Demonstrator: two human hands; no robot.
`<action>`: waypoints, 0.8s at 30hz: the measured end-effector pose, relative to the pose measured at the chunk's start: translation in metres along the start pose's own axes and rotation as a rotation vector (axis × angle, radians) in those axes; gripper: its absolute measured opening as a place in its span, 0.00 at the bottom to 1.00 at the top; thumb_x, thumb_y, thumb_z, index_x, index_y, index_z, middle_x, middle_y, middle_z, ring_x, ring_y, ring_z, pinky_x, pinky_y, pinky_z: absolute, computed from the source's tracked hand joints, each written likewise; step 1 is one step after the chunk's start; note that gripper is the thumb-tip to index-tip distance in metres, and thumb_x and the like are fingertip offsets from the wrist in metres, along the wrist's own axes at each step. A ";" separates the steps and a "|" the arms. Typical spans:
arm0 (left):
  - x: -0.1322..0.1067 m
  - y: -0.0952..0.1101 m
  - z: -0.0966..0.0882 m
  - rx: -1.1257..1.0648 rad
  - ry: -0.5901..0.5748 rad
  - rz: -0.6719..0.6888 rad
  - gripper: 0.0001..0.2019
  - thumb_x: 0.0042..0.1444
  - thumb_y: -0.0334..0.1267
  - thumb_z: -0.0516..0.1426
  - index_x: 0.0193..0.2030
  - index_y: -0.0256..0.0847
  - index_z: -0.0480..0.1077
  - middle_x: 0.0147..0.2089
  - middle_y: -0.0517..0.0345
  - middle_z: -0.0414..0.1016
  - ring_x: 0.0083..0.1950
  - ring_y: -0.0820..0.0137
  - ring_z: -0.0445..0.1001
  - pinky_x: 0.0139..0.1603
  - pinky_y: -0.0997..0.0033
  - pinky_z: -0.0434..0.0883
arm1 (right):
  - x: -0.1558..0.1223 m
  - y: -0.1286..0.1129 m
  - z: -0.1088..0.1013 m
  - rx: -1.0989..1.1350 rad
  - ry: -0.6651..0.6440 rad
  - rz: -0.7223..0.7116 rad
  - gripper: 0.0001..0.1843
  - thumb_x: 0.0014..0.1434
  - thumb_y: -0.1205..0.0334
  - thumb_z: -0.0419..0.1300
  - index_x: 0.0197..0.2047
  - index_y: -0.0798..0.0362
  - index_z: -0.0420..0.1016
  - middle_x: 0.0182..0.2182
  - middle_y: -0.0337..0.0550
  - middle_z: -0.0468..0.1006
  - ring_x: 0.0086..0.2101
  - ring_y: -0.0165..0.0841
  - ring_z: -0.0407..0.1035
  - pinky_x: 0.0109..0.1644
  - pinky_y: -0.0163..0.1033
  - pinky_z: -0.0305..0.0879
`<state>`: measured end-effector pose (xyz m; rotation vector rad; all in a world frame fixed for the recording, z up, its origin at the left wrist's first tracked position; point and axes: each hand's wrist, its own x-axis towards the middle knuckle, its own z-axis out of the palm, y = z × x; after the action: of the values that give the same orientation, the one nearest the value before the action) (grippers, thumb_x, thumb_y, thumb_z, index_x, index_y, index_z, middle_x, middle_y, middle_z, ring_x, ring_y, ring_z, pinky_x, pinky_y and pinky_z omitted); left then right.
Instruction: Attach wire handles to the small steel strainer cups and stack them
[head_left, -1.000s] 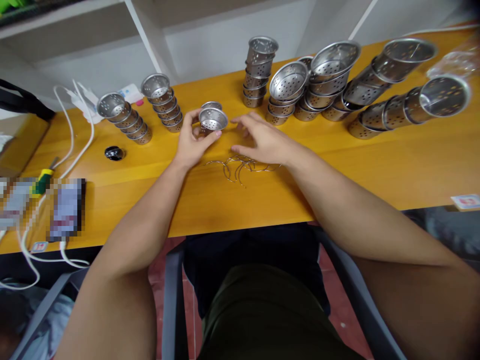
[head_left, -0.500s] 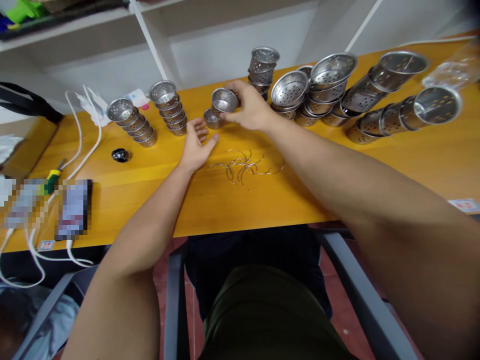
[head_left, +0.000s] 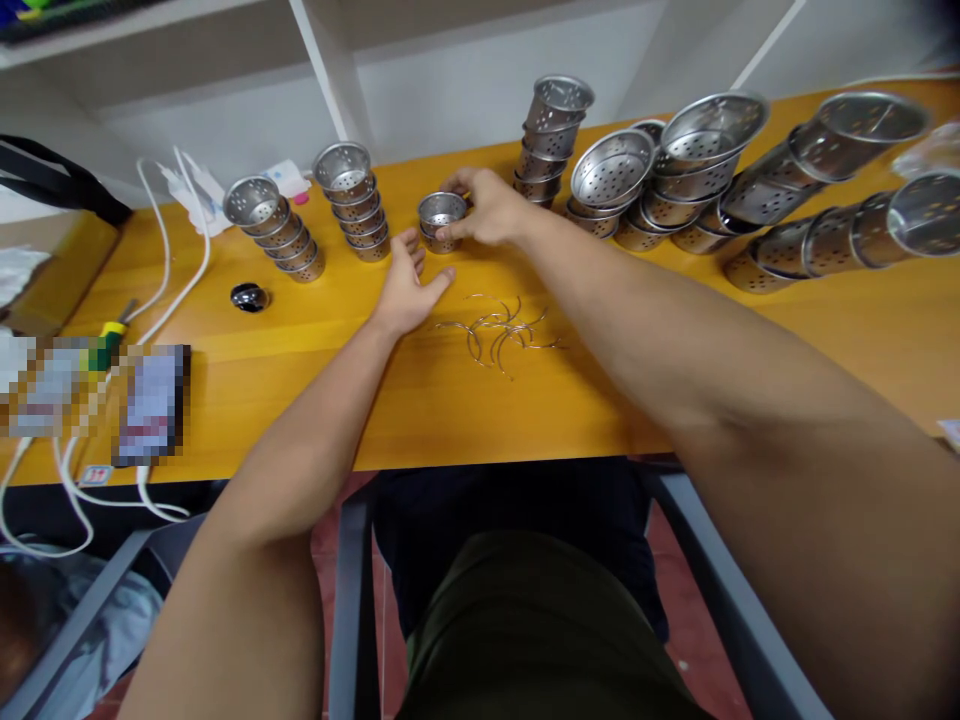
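Observation:
My right hand (head_left: 491,208) grips the right side of a small perforated metal cup (head_left: 439,209), with the thumb in front and the fingers behind. That cup sits in the top of another metal cup (head_left: 436,244) on the table, of which only the lower part shows. My left hand (head_left: 407,285) is just in front and to the left, fingers apart and holding nothing. Several thin curved wires (head_left: 499,330) lie loosely together on the table between my forearms.
Stacks of perforated cups stand along the back, including a left stack (head_left: 281,235), a stack by my left hand (head_left: 356,205) and leaning stacks (head_left: 825,240) at right. A black shiny object (head_left: 249,297), phone (head_left: 154,405), green-yellow screwdriver (head_left: 109,342) and white cables are at left.
My right hand has lowered its cup into the top of the cup standing on the table. My left hand stays open beside it. The view has shifted slightly.

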<state>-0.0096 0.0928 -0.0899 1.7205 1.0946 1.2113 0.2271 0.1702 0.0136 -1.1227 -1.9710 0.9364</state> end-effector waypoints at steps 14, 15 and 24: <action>0.010 -0.012 0.002 -0.070 -0.013 0.059 0.48 0.62 0.53 0.84 0.75 0.54 0.58 0.90 0.36 0.67 0.97 0.43 0.68 1.02 0.29 0.60 | 0.016 0.019 0.026 0.074 0.097 -0.067 0.63 0.14 0.05 0.83 0.46 0.37 0.80 0.45 0.41 0.94 0.51 0.43 0.71 0.73 0.67 0.69; 0.009 -0.011 0.002 -0.065 -0.007 0.056 0.48 0.61 0.53 0.84 0.75 0.54 0.59 0.90 0.36 0.67 0.97 0.42 0.68 1.02 0.29 0.59 | 0.014 0.018 0.026 0.060 0.087 -0.078 0.63 0.17 0.02 0.81 0.46 0.37 0.80 0.45 0.40 0.93 0.51 0.43 0.71 0.73 0.67 0.69; -0.005 0.005 0.007 0.081 0.168 0.070 0.41 0.61 0.61 0.85 0.70 0.51 0.70 0.75 0.43 0.72 0.74 0.49 0.79 0.85 0.36 0.80 | -0.051 -0.073 -0.066 -0.444 0.344 -0.239 0.26 0.84 0.59 0.69 0.78 0.58 0.74 0.80 0.66 0.75 0.76 0.51 0.71 0.89 0.61 0.64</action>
<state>-0.0025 0.0859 -0.0888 1.7562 1.2056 1.3935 0.2717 0.1141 0.0985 -1.1560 -2.0095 0.1642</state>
